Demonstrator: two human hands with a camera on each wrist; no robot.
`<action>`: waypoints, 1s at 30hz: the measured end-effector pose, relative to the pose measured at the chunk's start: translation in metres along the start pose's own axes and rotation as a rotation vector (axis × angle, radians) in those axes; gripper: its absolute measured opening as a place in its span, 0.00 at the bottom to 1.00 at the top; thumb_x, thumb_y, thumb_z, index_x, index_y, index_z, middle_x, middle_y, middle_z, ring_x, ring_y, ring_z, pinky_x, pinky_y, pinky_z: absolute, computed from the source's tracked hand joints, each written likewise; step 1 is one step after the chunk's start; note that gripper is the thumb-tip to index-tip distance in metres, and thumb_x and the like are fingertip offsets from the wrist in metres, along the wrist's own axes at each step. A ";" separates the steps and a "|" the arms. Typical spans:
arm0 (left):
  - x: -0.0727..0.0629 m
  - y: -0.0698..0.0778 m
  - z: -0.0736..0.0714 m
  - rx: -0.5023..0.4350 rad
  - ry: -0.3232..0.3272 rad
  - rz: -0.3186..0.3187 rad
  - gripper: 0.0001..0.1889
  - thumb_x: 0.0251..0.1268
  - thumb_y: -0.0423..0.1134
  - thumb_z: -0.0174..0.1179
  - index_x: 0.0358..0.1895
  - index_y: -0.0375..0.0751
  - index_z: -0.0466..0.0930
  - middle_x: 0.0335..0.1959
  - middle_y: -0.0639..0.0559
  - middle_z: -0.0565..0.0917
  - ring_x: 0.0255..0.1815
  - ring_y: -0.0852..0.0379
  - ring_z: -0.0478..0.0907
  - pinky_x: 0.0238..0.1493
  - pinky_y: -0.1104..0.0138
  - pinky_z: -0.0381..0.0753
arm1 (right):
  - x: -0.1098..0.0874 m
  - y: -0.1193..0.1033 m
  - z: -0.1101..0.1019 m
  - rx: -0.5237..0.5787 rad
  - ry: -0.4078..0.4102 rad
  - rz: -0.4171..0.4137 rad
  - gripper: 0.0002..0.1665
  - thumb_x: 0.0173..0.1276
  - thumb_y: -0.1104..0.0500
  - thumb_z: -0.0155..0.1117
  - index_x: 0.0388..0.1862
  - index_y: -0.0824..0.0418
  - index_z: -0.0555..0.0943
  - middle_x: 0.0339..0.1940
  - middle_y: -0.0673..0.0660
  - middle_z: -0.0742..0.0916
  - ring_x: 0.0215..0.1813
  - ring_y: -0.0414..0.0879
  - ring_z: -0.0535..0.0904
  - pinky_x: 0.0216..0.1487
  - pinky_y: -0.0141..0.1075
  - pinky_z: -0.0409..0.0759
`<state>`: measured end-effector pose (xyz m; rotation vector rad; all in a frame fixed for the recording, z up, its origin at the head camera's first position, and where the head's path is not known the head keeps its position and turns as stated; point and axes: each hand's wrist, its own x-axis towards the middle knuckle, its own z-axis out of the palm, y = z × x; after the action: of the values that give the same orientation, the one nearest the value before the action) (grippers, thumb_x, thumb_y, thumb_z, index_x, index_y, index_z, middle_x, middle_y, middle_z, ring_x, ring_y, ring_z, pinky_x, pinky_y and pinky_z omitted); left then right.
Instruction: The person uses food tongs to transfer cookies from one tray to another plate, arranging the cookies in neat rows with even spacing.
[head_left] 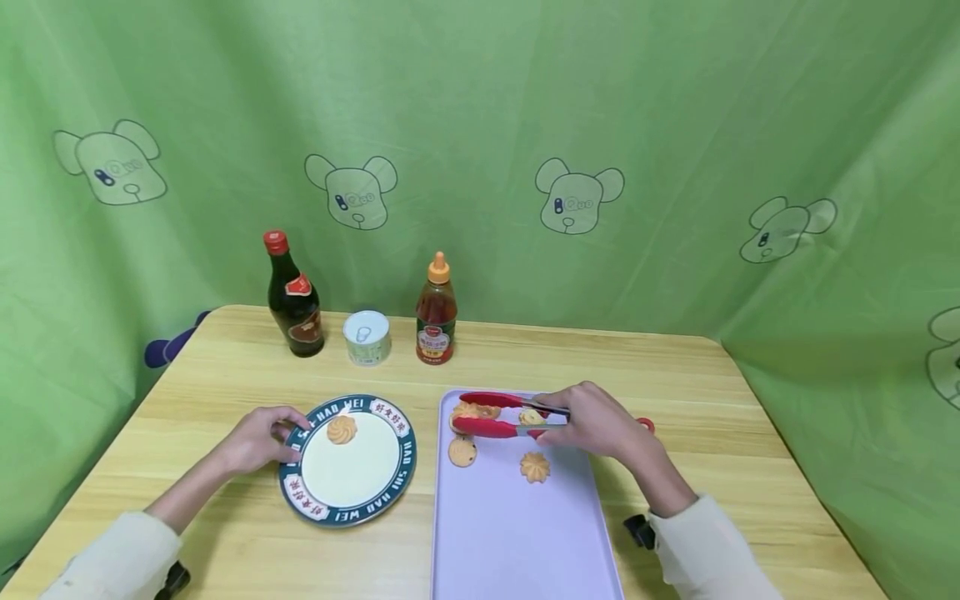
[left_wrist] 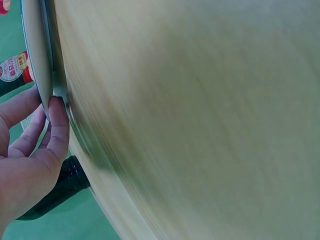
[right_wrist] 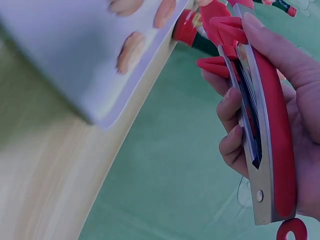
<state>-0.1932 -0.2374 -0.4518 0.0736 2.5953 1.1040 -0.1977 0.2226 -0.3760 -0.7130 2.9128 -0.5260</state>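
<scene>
My left hand (head_left: pixel 262 437) pinches the left rim of a round plate (head_left: pixel 330 510) with a dark lettered border; the left wrist view shows the fingers (left_wrist: pixel 55 130) curled on that rim (left_wrist: pixel 37 65). One swirl cookie (head_left: pixel 342 429) lies on the plate. My right hand (head_left: pixel 592 421) grips red tongs (head_left: pixel 495 427) over the far end of a lavender tray (head_left: pixel 517 533). The tong arms stand apart on either side of a cookie (head_left: pixel 474 410) near the tray's far left corner. The right wrist view shows the fingers (right_wrist: pixel 235 125) wrapped round the tongs (right_wrist: pixel 272 135).
More cookies lie on the tray: (head_left: pixel 462 451), (head_left: pixel 536 467), (head_left: pixel 531 416). A dark bottle (head_left: pixel 295 300), a small can (head_left: pixel 367 337) and an orange-capped sauce bottle (head_left: pixel 436 312) stand at the back of the wooden table (head_left: pixel 225 375). Green curtain surrounds the table.
</scene>
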 end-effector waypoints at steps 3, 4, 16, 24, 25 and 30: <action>0.000 0.000 0.000 0.000 -0.001 -0.001 0.22 0.46 0.29 0.69 0.48 0.35 0.78 0.43 0.42 0.79 0.39 0.52 0.74 0.37 0.65 0.77 | 0.009 -0.009 0.003 0.012 -0.006 -0.003 0.34 0.48 0.49 0.76 0.54 0.63 0.81 0.41 0.60 0.88 0.17 0.37 0.51 0.20 0.29 0.56; 0.000 0.000 0.000 0.001 -0.002 -0.001 0.22 0.46 0.29 0.69 0.48 0.35 0.78 0.43 0.42 0.79 0.40 0.52 0.75 0.37 0.64 0.77 | 0.013 -0.013 0.004 0.013 -0.007 -0.004 0.34 0.48 0.50 0.76 0.54 0.62 0.81 0.42 0.60 0.88 0.16 0.37 0.51 0.20 0.29 0.56; 0.001 -0.001 0.000 -0.005 -0.004 -0.011 0.22 0.46 0.30 0.69 0.49 0.35 0.78 0.45 0.41 0.79 0.40 0.52 0.75 0.37 0.64 0.77 | 0.047 -0.046 0.020 -0.021 -0.033 -0.019 0.33 0.48 0.49 0.77 0.54 0.59 0.82 0.51 0.58 0.86 0.23 0.38 0.63 0.29 0.31 0.66; 0.001 -0.001 0.000 0.007 0.002 -0.020 0.22 0.46 0.30 0.69 0.49 0.36 0.78 0.44 0.42 0.79 0.40 0.52 0.74 0.37 0.65 0.76 | 0.060 -0.073 0.039 -0.028 -0.077 -0.009 0.34 0.51 0.49 0.75 0.57 0.57 0.80 0.48 0.57 0.87 0.24 0.40 0.66 0.26 0.30 0.63; 0.001 -0.001 -0.001 0.007 0.001 -0.018 0.22 0.46 0.30 0.69 0.49 0.35 0.78 0.43 0.42 0.78 0.40 0.52 0.74 0.37 0.65 0.76 | 0.061 -0.076 0.041 -0.038 -0.080 -0.017 0.33 0.51 0.49 0.75 0.57 0.56 0.80 0.47 0.57 0.87 0.27 0.40 0.68 0.27 0.30 0.65; 0.002 -0.001 0.000 -0.003 0.001 -0.016 0.21 0.46 0.29 0.69 0.48 0.35 0.79 0.41 0.43 0.79 0.38 0.52 0.74 0.35 0.65 0.75 | 0.065 -0.085 0.049 -0.062 -0.067 -0.051 0.31 0.51 0.49 0.75 0.55 0.56 0.82 0.48 0.55 0.87 0.30 0.41 0.74 0.27 0.29 0.68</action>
<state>-0.1947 -0.2378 -0.4530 0.0512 2.5907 1.1025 -0.2102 0.1061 -0.3929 -0.7980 2.8667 -0.4098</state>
